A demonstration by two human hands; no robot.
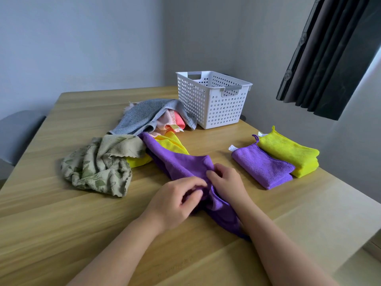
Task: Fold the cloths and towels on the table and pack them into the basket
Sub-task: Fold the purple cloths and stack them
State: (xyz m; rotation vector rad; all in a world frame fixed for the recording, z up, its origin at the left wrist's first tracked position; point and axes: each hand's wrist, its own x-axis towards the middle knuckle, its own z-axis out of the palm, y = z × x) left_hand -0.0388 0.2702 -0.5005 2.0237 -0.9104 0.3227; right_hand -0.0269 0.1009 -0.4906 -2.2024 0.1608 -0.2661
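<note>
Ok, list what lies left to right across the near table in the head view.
Leaf-print cloth → left hand → right hand (both pinching the unfolded purple cloth) → folded purple cloth → folded yellow-green cloth.

Left hand (175, 200), right hand (225, 180) apparently pinch purple cloth (177, 162).

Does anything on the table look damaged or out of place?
The leaf-patterned towel at the left has ragged, frayed edges, so it looks worn. Nothing else stands out.
</note>
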